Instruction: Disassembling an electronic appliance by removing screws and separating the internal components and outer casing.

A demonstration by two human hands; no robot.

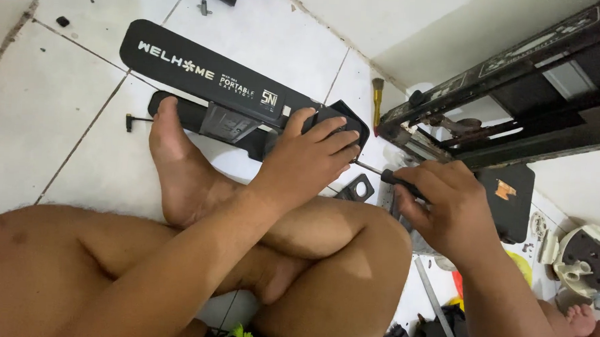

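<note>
A long black stove panel (pixel 203 73) is laid across the white tiled floor (pixel 53 110), and everything else is placed from it. A bare foot (pixel 175 163) is pressed against its near edge. At the panel's right end, the left hand (pixel 310 159) is laid flat with fingers spread and curled over the black corner piece, which is held down rather than gripped. Just right of that end, a screwdriver (pixel 390 179) is clasped in the closed right hand (pixel 446 208), its shaft pointed towards the panel's corner. A small black bracket (pixel 358 189) lies below the shaft. Farther right of the panel, a black stove frame (pixel 519 84) is seen, and beyond it a white round part (pixel 586 258).
</note>
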